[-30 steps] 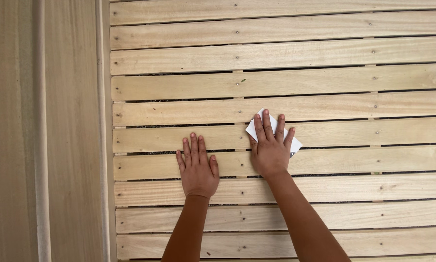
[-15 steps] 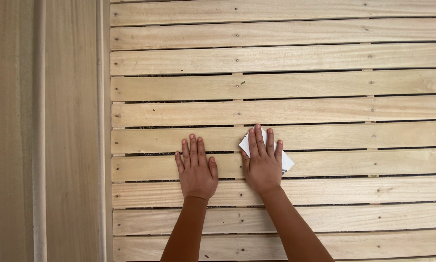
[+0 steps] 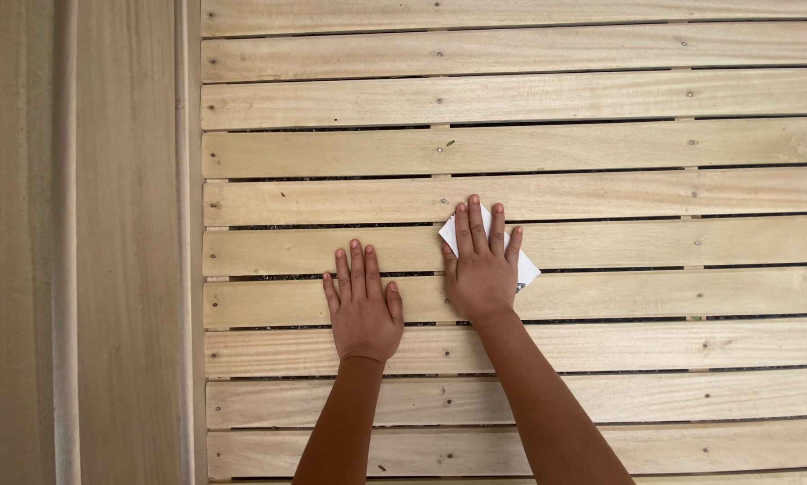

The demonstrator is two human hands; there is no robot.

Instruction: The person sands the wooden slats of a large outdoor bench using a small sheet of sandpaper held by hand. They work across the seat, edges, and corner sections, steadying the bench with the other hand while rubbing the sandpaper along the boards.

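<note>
My right hand (image 3: 480, 265) lies flat, fingers together, pressing a small white sheet, probably sandpaper (image 3: 526, 268), against a panel of pale wooden slats (image 3: 601, 144). Only the sheet's corners show beside my fingers and palm. My left hand (image 3: 361, 304) rests flat on a slat just to the left and slightly lower, holding nothing, a short gap between the two hands.
The slats run left to right with narrow dark gaps and small nail heads. A wide wooden frame board (image 3: 125, 242) runs top to bottom along the left, with a rounded ridge (image 3: 65, 242) near the far left edge.
My right hand has slid the white sheet leftward along the slats, closer to my left hand. My left hand has stayed in place.
</note>
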